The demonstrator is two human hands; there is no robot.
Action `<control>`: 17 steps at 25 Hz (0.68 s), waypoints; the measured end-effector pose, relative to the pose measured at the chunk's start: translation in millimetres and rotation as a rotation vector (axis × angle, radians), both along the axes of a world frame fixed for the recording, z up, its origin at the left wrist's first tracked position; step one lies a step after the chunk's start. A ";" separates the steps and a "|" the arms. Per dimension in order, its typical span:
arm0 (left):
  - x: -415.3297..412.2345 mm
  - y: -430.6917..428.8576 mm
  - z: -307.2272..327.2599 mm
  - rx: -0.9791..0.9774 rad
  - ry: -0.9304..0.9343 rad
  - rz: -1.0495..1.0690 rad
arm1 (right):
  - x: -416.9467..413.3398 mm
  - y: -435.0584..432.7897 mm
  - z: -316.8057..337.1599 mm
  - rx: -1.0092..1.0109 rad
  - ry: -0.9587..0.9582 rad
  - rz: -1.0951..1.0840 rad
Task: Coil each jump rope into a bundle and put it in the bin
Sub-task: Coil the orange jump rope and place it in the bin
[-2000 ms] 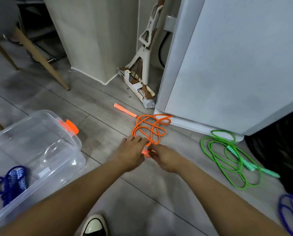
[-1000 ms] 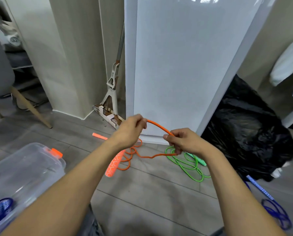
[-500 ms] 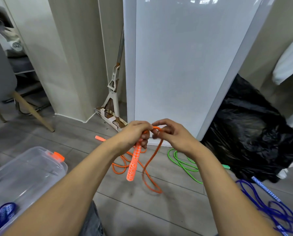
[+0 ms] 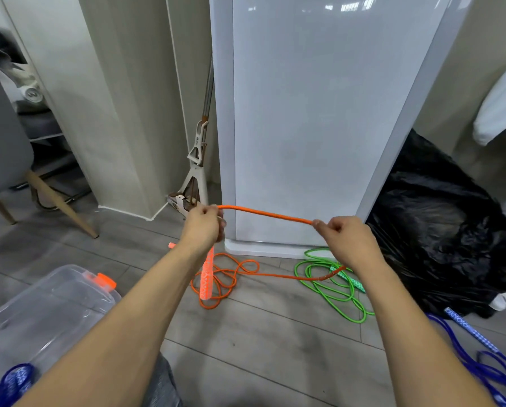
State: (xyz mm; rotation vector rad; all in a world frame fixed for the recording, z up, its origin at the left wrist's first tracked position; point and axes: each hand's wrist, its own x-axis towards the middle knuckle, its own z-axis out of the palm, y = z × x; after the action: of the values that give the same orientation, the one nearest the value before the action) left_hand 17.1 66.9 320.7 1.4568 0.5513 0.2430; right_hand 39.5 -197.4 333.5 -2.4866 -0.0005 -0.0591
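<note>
In front of the white cabinet point(image 4: 319, 113), above the floor point(image 4: 260, 348), I hold the orange rope point(image 4: 266, 214) in both grips. My left grip point(image 4: 203, 227) is curled round the cord, and the handle point(image 4: 206, 277) hangs straight down from that fist. My right grip point(image 4: 344, 239) pinches the cord between thumb and fingers. The stretch between them runs in a shallow arc. Below my right wrist the cord trails left across the floor to a loose tangle of loops behind the handle. The other handle point(image 4: 171, 245) pokes out beside my left wrist. The green rope point(image 4: 328, 284) lies in loose loops by the cabinet's foot. A blue rope point(image 4: 481, 362) sprawls at lower right near the black bag point(image 4: 439, 230). The clear bin point(image 4: 49, 312) stands at lower left, a second blue rope point(image 4: 14, 380) inside it.
</note>
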 end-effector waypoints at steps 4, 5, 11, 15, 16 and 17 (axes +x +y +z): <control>-14.5 -20.2 8.5 -0.046 0.070 -0.351 | -0.9 29.7 2.3 0.463 -0.029 0.026; -17.6 -23.0 9.8 -0.033 0.055 -0.396 | -3.7 36.5 3.3 0.569 -0.011 0.074; -26.3 -36.1 15.5 -0.088 -0.020 -0.427 | -24.7 66.4 1.8 0.752 -0.011 0.175; -28.8 -42.2 14.4 -0.071 -0.017 -0.479 | -30.7 74.9 -7.2 0.691 -0.153 0.109; -28.7 -43.6 13.7 -0.076 -0.010 -0.481 | -31.7 76.6 -10.1 0.633 -0.183 0.095; -28.7 -45.1 13.2 -0.088 -0.006 -0.476 | -33.7 77.7 -12.5 0.581 -0.199 0.089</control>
State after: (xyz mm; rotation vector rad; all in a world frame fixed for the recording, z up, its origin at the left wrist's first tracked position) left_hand -11.6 21.8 333.8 1.4559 0.1951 -0.1516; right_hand 5.8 -119.7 321.0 -1.8895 -0.1556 -0.2349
